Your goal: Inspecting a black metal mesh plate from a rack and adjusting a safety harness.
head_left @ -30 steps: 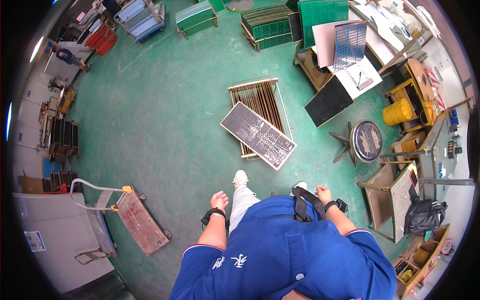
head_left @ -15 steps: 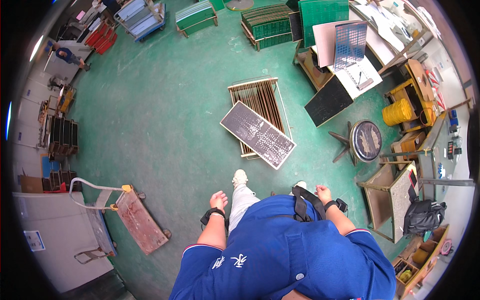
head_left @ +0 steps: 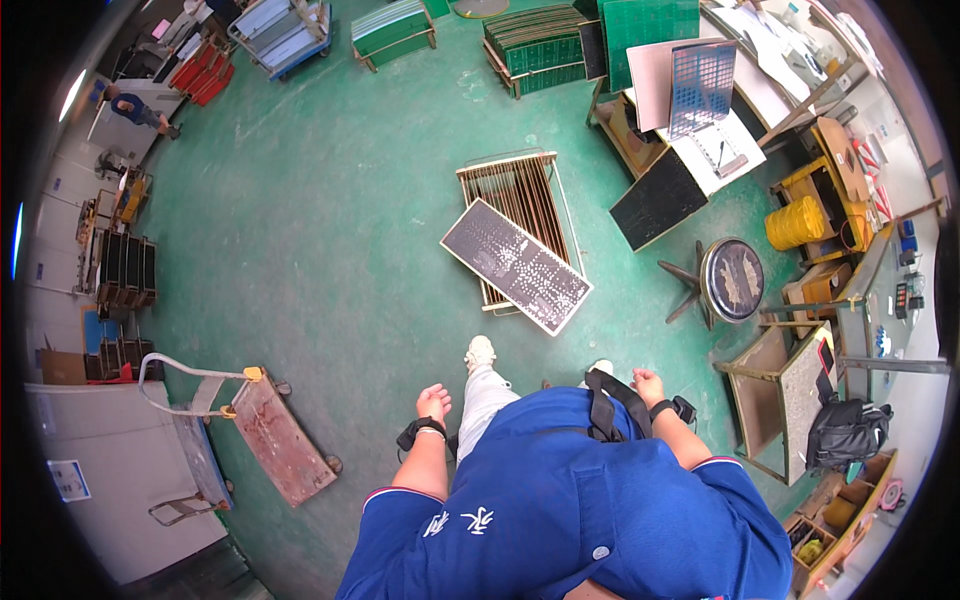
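Observation:
My left hand [head_left: 434, 402] hangs beside my left thigh, its fingers loosely bent and slightly apart, with nothing in it. On the other side, my right hand [head_left: 647, 384] is held by my hip, also holding nothing, its fingers loosely curled but not in a fist. Each wrist wears a dark strap with a small black device. On the floor ahead of my feet is a slatted rack [head_left: 512, 180] holding several upright panels. A dark, pale-edged board [head_left: 515, 262] speckled with white lies slantwise across it. Neither hand touches the board or rack.
To the right stand a round stool [head_left: 731, 280], a worktable [head_left: 722, 160] with panels on it, and a wooden-framed stand [head_left: 797, 390]. A flat trolley [head_left: 282, 440] is at left. Green panel stacks [head_left: 535, 55] line the back; another person [head_left: 135, 108] stands far left.
My left hand has shifted very slightly. The board, the rack and my right hand look the same.

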### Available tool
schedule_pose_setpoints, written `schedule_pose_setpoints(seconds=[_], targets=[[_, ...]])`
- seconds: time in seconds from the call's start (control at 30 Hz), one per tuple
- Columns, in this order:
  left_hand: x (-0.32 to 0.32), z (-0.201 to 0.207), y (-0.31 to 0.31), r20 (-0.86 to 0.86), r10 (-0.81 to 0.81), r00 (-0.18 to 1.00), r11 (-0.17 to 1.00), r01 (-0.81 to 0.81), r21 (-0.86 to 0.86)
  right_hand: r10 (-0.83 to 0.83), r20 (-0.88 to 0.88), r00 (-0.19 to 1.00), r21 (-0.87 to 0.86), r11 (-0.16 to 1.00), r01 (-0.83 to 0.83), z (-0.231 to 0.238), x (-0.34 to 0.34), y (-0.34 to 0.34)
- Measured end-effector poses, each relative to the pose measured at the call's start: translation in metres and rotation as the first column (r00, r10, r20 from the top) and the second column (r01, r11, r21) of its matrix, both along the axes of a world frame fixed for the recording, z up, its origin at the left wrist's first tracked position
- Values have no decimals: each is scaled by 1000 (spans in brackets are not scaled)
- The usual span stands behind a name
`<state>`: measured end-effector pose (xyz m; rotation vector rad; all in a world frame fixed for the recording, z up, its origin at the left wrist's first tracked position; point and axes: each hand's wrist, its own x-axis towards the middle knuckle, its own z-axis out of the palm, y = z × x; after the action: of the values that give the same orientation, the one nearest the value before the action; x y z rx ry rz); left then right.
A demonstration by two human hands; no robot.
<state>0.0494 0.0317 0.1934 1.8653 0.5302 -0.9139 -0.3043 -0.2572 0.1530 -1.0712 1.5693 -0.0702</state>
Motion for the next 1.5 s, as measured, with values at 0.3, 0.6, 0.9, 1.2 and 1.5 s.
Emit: schedule_pose_setpoints(seconds=[0.3,0.6,0.9,1.2,1.5], targets=[[-1,-11,3,131,-172,976,985,167,49,11,-41,999,7,1000,-11,2,2,-4],[1,-22,2,178,-238,955,971,229,72,-6,-24,1000,23,1000,7,2,2,-4],[-1,-56,14,269,-388,882,921,361,146,21,-37,999,26,999,-20,5,4,-4],[-12,-28,-7,355,-595,721,798,480,364,29,-50,998,-5,1000,-29,2,3,-3],[-13,-40,0,342,-596,726,801,505,322,45,-50,998,-10,999,-45,7,7,-1]])
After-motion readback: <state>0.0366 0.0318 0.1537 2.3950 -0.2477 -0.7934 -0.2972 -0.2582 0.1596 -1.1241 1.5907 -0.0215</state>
